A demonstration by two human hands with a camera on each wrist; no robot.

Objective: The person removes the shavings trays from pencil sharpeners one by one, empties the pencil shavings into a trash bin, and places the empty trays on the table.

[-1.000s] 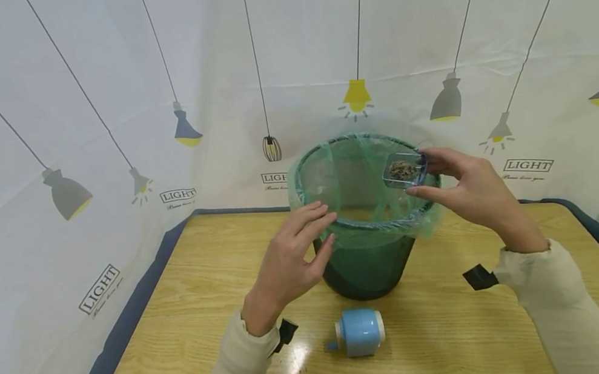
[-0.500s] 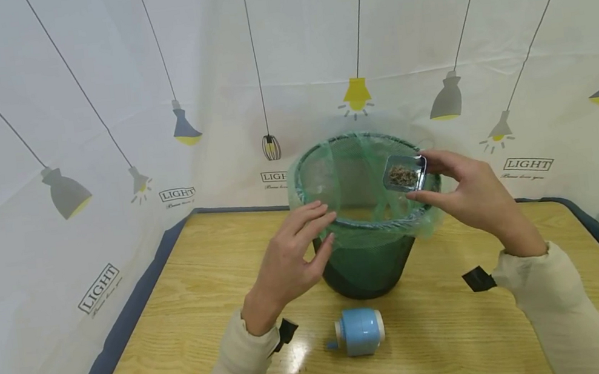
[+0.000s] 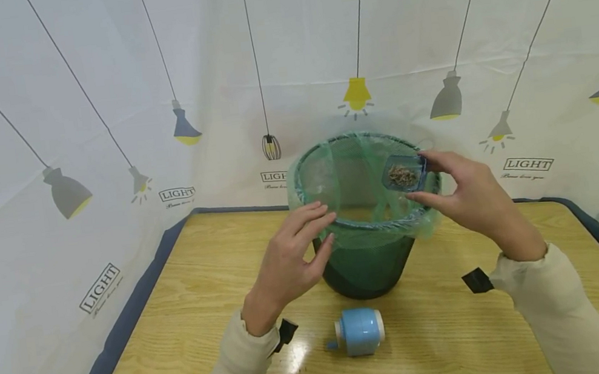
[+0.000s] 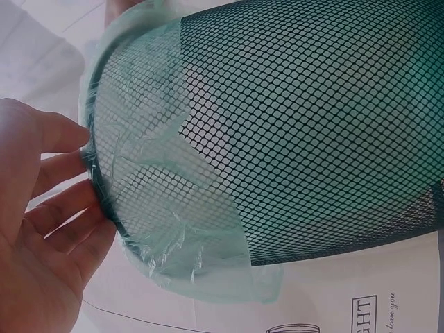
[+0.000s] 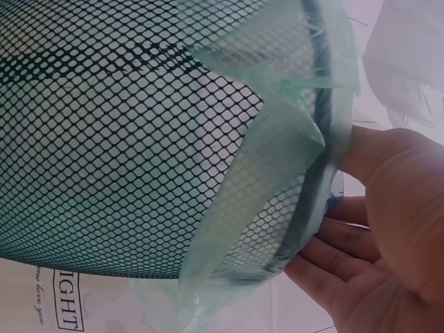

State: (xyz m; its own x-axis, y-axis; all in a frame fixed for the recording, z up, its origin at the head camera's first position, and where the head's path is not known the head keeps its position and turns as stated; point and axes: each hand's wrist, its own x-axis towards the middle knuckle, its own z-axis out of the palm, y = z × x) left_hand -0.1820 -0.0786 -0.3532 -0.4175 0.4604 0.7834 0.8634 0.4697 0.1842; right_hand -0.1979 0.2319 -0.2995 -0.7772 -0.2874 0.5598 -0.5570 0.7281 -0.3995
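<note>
In the head view, a mesh wastebasket (image 3: 370,265) lined with a thin green plastic bag (image 3: 317,176) stands on the table. My right hand (image 3: 475,193) pinches a small clear shavings drawer (image 3: 419,179) over the right side of the basket's mouth. Brown pencil shavings (image 3: 402,175) lie in it. The fingertips of my left hand (image 3: 292,255) rest at the near left of the rim, fingers relaxed. The left wrist view has them touching the bagged rim (image 4: 94,163). In the right wrist view the rim hides most of the drawer. A blue crank pencil sharpener (image 3: 361,331) lies in front of the basket.
The wooden table (image 3: 193,320) has a dark blue border along its edges. A white sheet (image 3: 241,47) printed with hanging lamps rises behind and at the sides.
My right hand has tipped the drawer slightly, and the shavings stay in it. My left hand, the basket and the sharpener have kept their places.
</note>
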